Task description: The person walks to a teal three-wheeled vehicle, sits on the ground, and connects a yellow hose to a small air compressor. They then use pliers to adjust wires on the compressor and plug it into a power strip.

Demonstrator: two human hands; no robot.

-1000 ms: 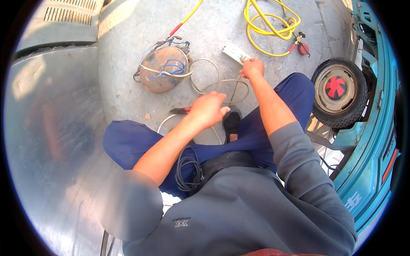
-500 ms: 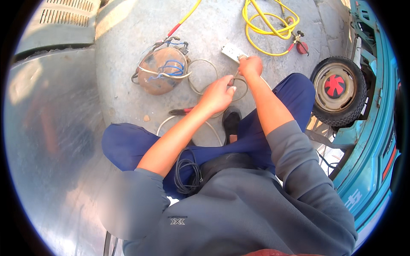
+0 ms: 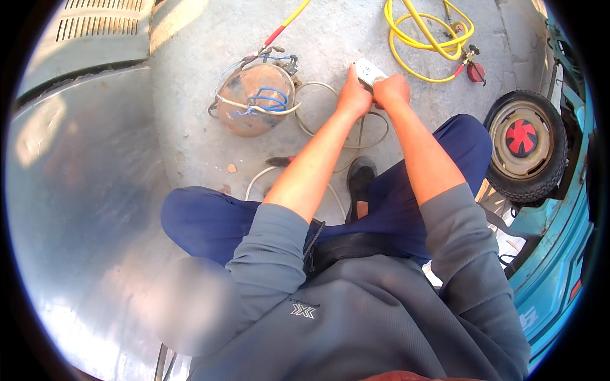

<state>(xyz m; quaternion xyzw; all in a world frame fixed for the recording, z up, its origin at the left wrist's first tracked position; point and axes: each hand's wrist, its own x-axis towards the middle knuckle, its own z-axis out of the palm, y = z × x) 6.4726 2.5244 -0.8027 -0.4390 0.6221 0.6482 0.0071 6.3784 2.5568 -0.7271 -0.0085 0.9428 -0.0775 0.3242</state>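
A white power strip [image 3: 366, 68], its socket holes facing up, is held above the concrete floor. My left hand [image 3: 353, 95] is closed around its left side. My right hand [image 3: 391, 91] is closed at its right end; the fingertips are hidden, so I cannot tell whether a plug is between them. A pale cable [image 3: 383, 134] lies in loose loops below my hands. To the left sits a rusty, round compressor [image 3: 254, 105] with blue and white wires on top. Red-handled pliers [image 3: 279, 161] rest on the floor, partly behind my left forearm.
A yellow hose [image 3: 424, 44] lies coiled at the far right, ending in a valve with a red gauge [image 3: 476, 72]. A wheel [image 3: 522, 145] stands against a teal vehicle frame [image 3: 559, 235] at right. Sheet metal panels [image 3: 89, 190] line the left side.
My left hand has moved from the cable up to the power strip and closed on it. My right hand stays at the strip's end. The view has shifted slightly left.
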